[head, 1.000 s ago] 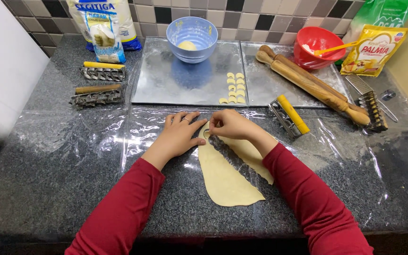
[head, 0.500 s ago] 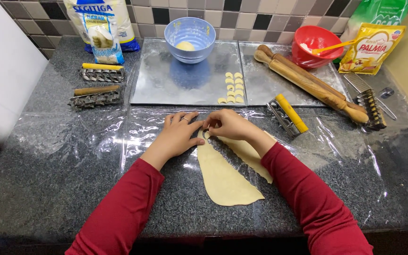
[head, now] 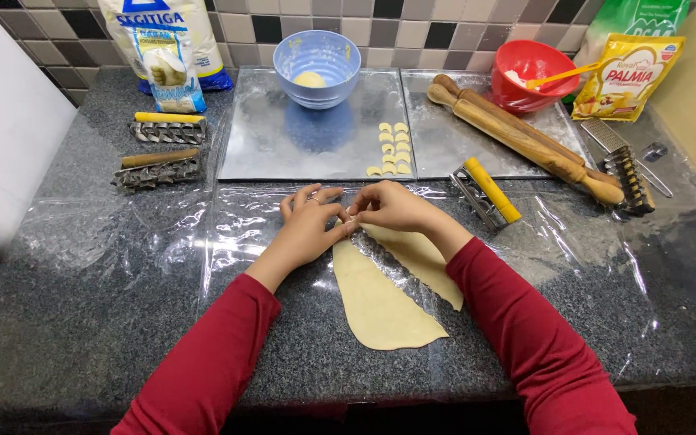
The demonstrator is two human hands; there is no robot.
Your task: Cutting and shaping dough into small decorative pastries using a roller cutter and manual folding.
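Both hands meet at the top edge of the rolled dough sheet (head: 380, 298) on the counter (head: 82, 322), left hand (head: 308, 229) and right hand (head: 392, 208) pinching a small dough piece (head: 350, 219), with bare plastic wrap (head: 590, 250) either side.

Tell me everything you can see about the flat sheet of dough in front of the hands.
The dough sheet is pale yellow, thin and smooth, lying flat on clear plastic film over the dark granite counter. A diagonal gap, showing ridged marks in the film, splits it into a larger rounded piece and a narrower strip to the right. Its far end lies under the left hand and right hand, which pinch a small piece there.
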